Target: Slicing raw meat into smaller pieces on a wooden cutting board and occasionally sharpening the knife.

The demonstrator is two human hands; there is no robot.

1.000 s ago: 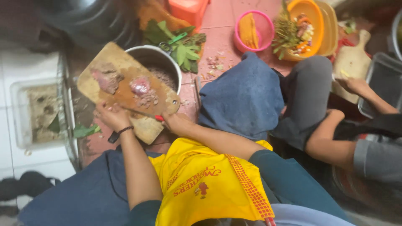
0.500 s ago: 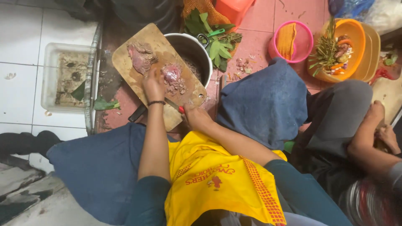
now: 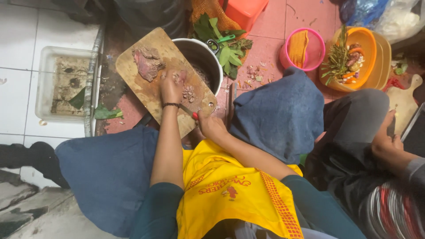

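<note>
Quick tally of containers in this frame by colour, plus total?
Orange bowls, stacked, with vegetables inside: 2
Pink bowl: 1
Metal pot under the cutting board: 1
Clear plastic tub on the white tiles: 1
Orange plastic crate at the top edge: 1
Total: 6

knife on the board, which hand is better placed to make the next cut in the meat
Right. The right hand already grips the knife, blade beside the meat that the left hand pins on the board.
</note>
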